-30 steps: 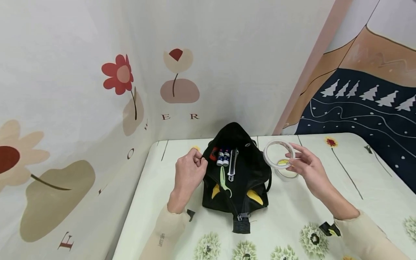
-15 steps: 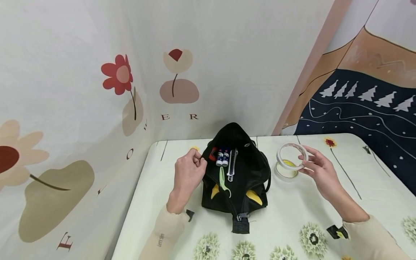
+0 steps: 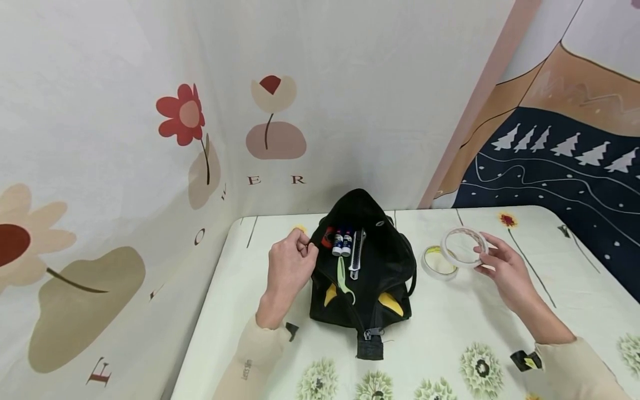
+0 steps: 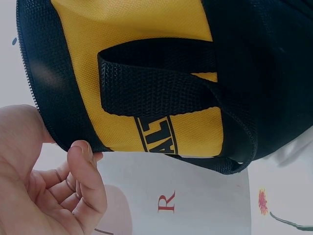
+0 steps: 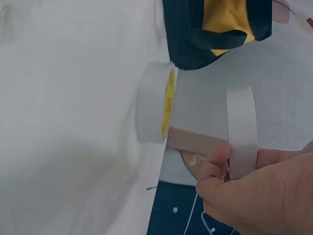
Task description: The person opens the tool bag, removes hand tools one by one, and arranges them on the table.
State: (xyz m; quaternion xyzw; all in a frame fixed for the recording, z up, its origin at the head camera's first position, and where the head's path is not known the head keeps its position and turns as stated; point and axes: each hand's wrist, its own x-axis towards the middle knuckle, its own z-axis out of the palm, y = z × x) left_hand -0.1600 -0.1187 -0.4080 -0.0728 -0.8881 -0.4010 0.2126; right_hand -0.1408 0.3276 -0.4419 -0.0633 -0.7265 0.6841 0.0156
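Observation:
A black tool bag (image 3: 375,303) with yellow patches stands unzipped in the middle of the table. My left hand (image 3: 292,272) pinches the left edge of its opening; the left wrist view shows thumb and fingers at the zipper edge (image 4: 61,142). Inside lie two glue sticks (image 3: 342,244), a utility knife (image 3: 356,255), a green-handled tool (image 3: 343,278) and a red and black item (image 3: 328,237). Right of the bag, my right hand (image 3: 507,272) holds a roll of white tape (image 5: 242,132) above the table. A second tape roll (image 3: 440,272) with a yellow inner core rests on the tabletop beside the bag.
The table (image 3: 240,278) has a white cloth printed with flowers. Behind and to the left hang pale curtains (image 3: 350,83) with flower prints. A dark backdrop with white trees (image 3: 560,161) stands at the back right.
My right hand has moved right with the held tape roll, away from the bag and past the second roll, which now shows more fully. My left hand has stayed at the bag's edge.

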